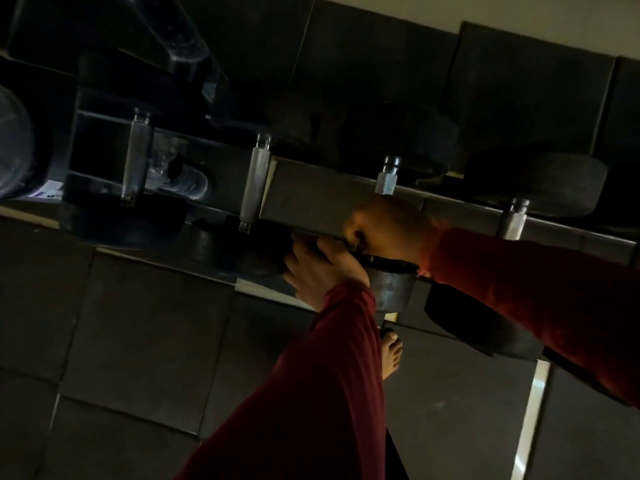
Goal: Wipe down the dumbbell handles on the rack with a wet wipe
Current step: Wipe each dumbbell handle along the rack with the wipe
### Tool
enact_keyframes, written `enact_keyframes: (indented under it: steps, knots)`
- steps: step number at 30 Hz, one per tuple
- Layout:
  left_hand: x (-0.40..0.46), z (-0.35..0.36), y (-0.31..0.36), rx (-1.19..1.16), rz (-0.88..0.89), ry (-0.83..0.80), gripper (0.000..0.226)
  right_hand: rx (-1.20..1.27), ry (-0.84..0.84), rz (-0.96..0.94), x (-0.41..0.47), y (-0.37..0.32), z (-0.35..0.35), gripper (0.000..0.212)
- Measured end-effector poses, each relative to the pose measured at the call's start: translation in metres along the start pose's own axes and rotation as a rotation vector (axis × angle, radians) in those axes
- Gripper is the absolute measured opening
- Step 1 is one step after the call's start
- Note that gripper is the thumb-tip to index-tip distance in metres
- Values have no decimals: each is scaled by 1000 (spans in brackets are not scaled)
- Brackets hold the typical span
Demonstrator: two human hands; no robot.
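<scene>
Dumbbell handles (254,183) sit in a row on the rack (311,199), knurled steel bars running front to back between dark rubber heads, four of them showing under dim light. The far left one (135,157) and the next are bare along their full length; the two on the right are partly covered, one (387,180) by the hand over it and one (512,218) by the red sleeve.

Right hand (384,226) is down over the third handle, fingers curled under and round it as far as I can make out. I honestly can't see the wet wipe, it's either buried in that grip or lost in the dark. Left hand (317,268) is lower, fingers curled onto the dark head (263,258) at the near edge of the rack, looks like it's steadying it.

What worries me here: there's a bare foot (391,355) on the floor right below the rack. If the left hand tugs that head forward or the dumbbell rolls off its cradle, it lands on toes. Also a damp handle is slick, so a twisting wipe could slip. And in this light it's easy to miss the ends near the collars.
</scene>
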State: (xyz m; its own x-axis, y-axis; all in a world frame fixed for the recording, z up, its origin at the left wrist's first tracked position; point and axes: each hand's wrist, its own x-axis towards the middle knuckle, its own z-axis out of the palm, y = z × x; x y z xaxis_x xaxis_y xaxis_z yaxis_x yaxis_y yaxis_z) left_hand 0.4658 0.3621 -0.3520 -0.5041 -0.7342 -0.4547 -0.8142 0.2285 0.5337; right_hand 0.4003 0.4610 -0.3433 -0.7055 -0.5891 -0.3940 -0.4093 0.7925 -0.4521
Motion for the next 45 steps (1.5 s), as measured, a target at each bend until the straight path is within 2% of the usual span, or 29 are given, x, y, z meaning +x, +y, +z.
enact_keyframes:
  steps: [3,6,8,10,12,14,17,21,28,31,34,37,42,45]
  knots:
    - [1,2,-2,9,8,6,66,216,49,157,-24,15,5,17]
    - [2,3,-3,23,10,0,69,373,115,419,-42,20,24,11]
    - [3,4,-4,36,15,-2,70,444,147,565,-42,22,36,18]
    - [3,4,-4,43,19,5,68,479,145,668,-39,25,42,20]
    - [3,5,-5,40,27,6,66,510,103,752,-33,29,43,9]
    - [3,5,-5,41,35,5,68,568,90,806,-28,30,45,16]
    - [3,4,-5,46,38,15,69,700,148,853,-32,25,47,11]
    - [0,3,-4,28,41,4,68,774,272,791,-45,21,45,13]
    - [-1,2,-2,13,27,2,66,418,482,520,-49,2,48,13]
    - [-1,2,-2,-1,36,10,64,307,581,482,-47,10,50,18]
    - [-2,2,-2,-2,37,10,64,307,795,552,-36,29,48,14]
    - [-1,3,-1,3,29,18,67,413,1022,638,-11,34,40,6]
    - [-1,3,-1,11,26,19,68,784,1163,911,10,20,34,9]
    - [-1,2,0,18,23,8,64,1135,1125,1126,17,25,29,7]
